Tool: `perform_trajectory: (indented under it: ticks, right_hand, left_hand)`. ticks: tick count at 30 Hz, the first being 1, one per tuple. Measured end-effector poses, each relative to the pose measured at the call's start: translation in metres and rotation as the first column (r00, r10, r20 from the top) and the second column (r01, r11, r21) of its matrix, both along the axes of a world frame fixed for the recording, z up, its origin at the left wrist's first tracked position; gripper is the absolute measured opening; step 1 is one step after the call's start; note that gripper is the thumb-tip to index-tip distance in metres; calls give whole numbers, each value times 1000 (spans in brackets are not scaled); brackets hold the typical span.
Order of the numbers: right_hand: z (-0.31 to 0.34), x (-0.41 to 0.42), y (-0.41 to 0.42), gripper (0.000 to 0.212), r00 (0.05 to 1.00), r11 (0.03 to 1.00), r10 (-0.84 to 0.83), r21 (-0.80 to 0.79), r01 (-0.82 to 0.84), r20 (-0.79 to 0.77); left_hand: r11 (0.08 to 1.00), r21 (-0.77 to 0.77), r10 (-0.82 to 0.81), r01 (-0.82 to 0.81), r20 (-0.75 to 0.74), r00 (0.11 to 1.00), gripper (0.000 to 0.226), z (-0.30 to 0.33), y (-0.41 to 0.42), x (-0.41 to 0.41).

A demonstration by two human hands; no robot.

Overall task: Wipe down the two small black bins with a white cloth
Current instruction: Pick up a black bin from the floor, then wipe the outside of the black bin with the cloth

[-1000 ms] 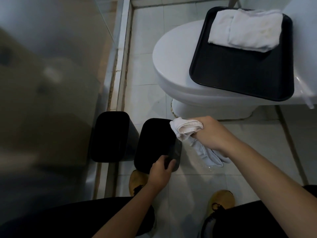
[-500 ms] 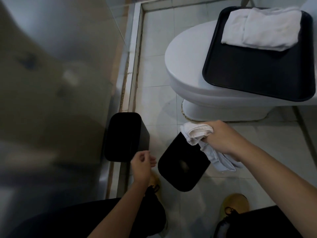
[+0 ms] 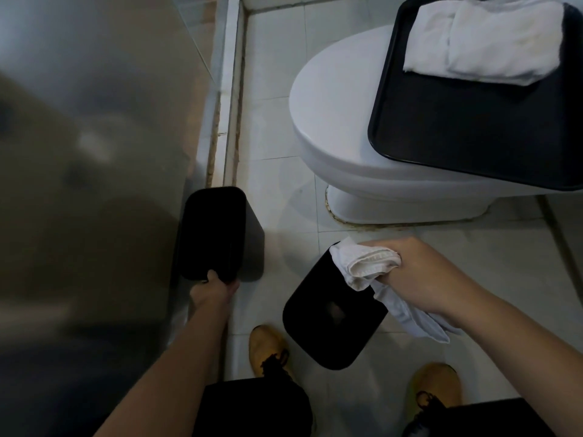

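Two small black bins stand on the tiled floor. The left bin (image 3: 217,231) sits beside the glass shower wall, and my left hand (image 3: 214,288) grips its near rim. The right bin (image 3: 328,313) stands tilted toward me in front of the toilet. My right hand (image 3: 422,272) holds a bunched white cloth (image 3: 366,266) against the far rim of the right bin, with the cloth's tail hanging down to the right.
A white toilet (image 3: 340,121) with its lid down carries a black tray (image 3: 467,121) holding folded white towels (image 3: 485,42). A frosted glass shower wall (image 3: 94,152) fills the left. My two tan shoes (image 3: 268,348) stand on the floor by the right bin.
My left hand let go of the right bin, moved left and took hold of the left bin's near rim. The right bin shifted away from the left one. My right hand kept the cloth on it.
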State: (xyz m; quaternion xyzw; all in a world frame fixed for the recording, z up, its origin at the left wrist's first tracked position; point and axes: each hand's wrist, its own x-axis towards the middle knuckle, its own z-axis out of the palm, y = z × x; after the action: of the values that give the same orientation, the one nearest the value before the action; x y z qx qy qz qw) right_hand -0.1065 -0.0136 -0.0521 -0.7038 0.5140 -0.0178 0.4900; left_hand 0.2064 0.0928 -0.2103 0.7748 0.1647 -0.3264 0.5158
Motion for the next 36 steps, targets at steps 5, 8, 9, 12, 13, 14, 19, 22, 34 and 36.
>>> perform_trajectory:
  ticks: [5, 8, 9, 12, 13, 14, 19, 22, 34, 36]
  right_hand:
    - [-2, -2, -3, 48, 1000, 1000, -2, 19, 2, 10]
    - [-2, -2, -5, 49, 1000, 999, -13, 31, 12, 14]
    - [-1, -2, -6, 49, 999, 999, -23, 36, 23, 23]
    - [6, 0, -9, 45, 998, 998, -39, 46, 37, 45]
    - [10, 1, -10, 42, 997, 998, -47, 49, 44, 55]
    - [14, 1, -10, 41, 997, 997, -56, 52, 53, 61]
    - [28, -7, -17, 36, 993, 994, -107, 11, 106, 48]
    - [34, -16, -22, 30, 979, 982, -187, -8, 189, 74]
    - [42, -41, -26, 20, 978, 976, -196, -86, 201, 66]
    - [43, -34, -24, 24, 970, 974, -208, -61, 217, 127]
  left_hand:
    - [981, -193, -51, 32, -95, 994, 51, 10, -56, 16]
    - [958, -229, -208, 172, -143, 968, 53, 10, -73, 21]
    - [952, -214, -248, 218, -127, 960, 50, 13, -76, 18]
    - [910, -46, -403, 412, 132, 906, 30, 19, -65, -2]
    - [854, 67, -514, 515, 253, 820, 30, 23, -56, -13]
    - [781, 170, -617, 601, 354, 702, 32, 29, -45, -27]
    - [485, 360, -803, 797, 543, 244, 24, 45, 11, -116]
    - [277, 417, -890, 866, 450, 68, 40, 38, 40, -170]
    - [-422, 706, -834, 569, -57, -548, 28, 23, 34, -187]
    - [-189, 585, -962, 788, 52, -269, 28, 32, 28, -162]
